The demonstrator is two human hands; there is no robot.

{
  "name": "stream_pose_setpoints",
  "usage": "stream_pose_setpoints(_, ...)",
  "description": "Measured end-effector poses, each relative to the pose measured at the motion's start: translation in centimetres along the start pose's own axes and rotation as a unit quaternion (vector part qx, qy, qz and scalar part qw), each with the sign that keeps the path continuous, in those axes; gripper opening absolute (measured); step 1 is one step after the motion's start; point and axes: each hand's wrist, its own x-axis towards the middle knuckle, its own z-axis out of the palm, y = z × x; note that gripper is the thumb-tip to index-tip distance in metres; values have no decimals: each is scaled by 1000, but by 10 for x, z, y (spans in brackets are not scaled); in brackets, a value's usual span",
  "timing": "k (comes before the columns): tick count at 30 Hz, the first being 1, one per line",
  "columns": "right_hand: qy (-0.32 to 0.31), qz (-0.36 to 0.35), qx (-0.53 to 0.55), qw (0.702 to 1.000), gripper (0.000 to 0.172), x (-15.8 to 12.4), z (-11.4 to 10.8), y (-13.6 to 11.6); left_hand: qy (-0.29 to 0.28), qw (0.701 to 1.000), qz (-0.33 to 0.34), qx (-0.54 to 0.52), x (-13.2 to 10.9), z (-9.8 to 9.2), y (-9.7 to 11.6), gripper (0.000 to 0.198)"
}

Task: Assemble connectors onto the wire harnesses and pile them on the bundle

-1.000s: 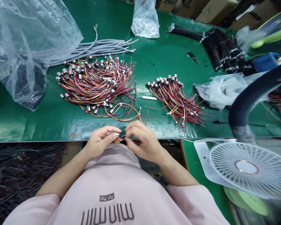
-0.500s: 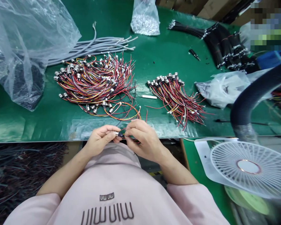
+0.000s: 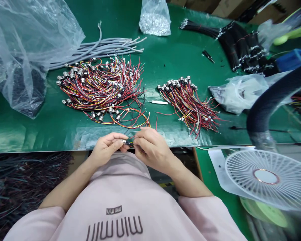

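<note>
My left hand [image 3: 107, 149] pinches a small metal connector [image 3: 125, 142] between thumb and fingertips, the other fingers curled in. It steadies the part at the near edge of the green table [image 3: 40, 130], close to my chest where I see it best. My right hand [image 3: 152, 150] meets it from three o'clock, fingertips closed on the wire tail [image 3: 133, 137] just behind the connector, I'd say to hold it taut. The big heap of harnesses [image 3: 100, 88] lies at eleven o'clock and the smaller bunch [image 3: 188, 102] at one o'clock. They sit well apart, seemingly so the two lots don't mix.
</note>
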Motion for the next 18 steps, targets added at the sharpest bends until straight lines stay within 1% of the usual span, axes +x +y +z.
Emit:
stream_pose_setpoints(4, 12, -8, -14, 1000, 16, 1, 5, -1, 8, 1000, 2, 1, 0, 2, 0, 33)
stream_pose_setpoints(7, 13, -8, -17, 1000, 16, 1, 5, -2, -1, 1000, -6, -22, 0, 1, -3, 32)
stream_pose_setpoints(12, -15, 17, 19, 1000, 15, 0, 0, -3, -18, 996, -32, -83, 0, -2, -6, 35)
stream_pose_setpoints(15, -23, 18, 22, 999, 13, -1, -2, -2, -19, 995, -40, -85, 0, -3, -5, 38)
stream_pose_setpoints(18, -30, 21, 16, 999, 15, -2, 0, -3, -24, 996, -42, -77, 0, -1, -5, 38)
